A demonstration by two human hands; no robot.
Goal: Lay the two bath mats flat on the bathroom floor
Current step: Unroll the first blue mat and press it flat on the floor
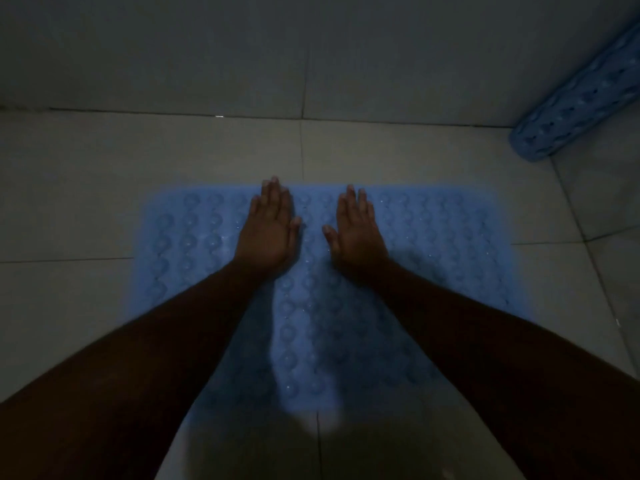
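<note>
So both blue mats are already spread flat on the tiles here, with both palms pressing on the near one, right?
Not quite. The head view shows only one blue mat spread flat, under the left hand and right hand. The second mat is rolled up, leaning in the far right corner.

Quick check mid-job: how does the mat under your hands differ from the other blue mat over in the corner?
The spread mat lies flat and unrolled on the floor tiles; the rolled mat is still a tube, leaning in the right corner. The left hand and right hand press palm-down on the spread mat; nothing touches the rolled one. Both are blue with the same bumpy texture.
</note>
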